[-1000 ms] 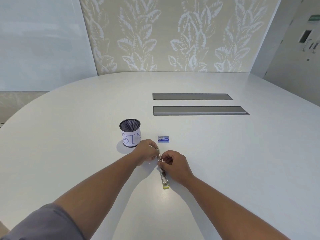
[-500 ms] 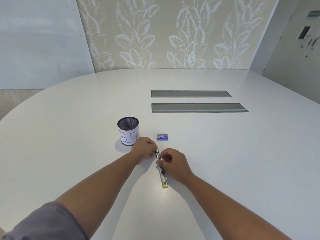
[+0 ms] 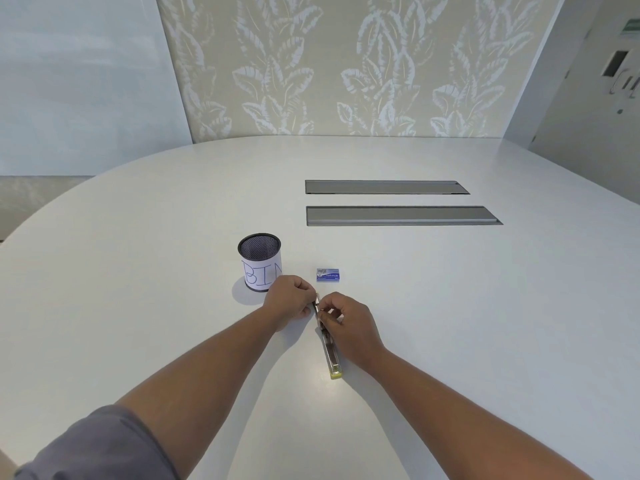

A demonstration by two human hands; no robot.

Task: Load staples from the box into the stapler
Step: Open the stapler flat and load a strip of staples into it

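The stapler [image 3: 331, 355] lies flat on the white table [image 3: 450, 306], a long narrow metal body running from its yellowish near end, closest to the table's near edge, away toward the far edge. Its far end is hidden between two hands, so whether the staple channel stands open cannot be told. The box [image 3: 327, 274] of staples is small, flat and blue with a paler patch on its lid. It lies just beyond the stapler's far end, apart from it, with its long side across the table and its lid looking closed.
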